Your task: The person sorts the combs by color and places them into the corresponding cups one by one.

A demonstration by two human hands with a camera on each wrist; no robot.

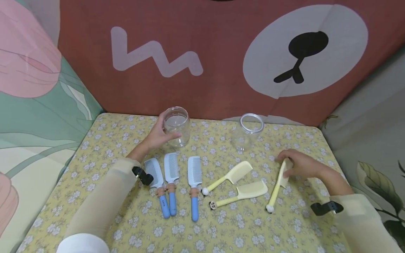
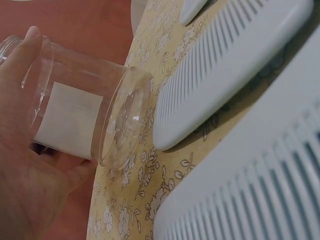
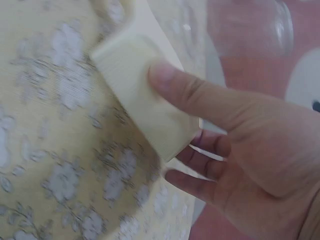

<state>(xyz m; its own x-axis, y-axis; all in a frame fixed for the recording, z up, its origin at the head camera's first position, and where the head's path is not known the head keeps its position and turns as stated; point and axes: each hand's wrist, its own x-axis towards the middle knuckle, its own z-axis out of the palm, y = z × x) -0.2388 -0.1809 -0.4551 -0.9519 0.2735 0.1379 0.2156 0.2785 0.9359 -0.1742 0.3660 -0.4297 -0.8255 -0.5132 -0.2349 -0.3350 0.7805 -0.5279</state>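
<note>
Yellow comb (image 1: 278, 183) at the right of the counter (image 1: 133, 225) is pinched by its toothed head in the right hand (image 1: 302, 165), the thumb flat against one face and the other fingers loosely bent behind it; its white-tipped handle points back toward the person, and whether the comb is fully lifted cannot be told. Farther left, the left hand (image 1: 157, 136) holds a clear jar (image 1: 181, 123), its fingers parted to the jar's width and curved round the side; the jar stands upright, with a pale square label showing in the left wrist view. Another open jar (image 1: 244, 136) stands apart to its right. Nearer the person lie three blue combs (image 1: 194, 189), then two more yellow combs (image 1: 243, 193) between those and the pinched one.
</note>
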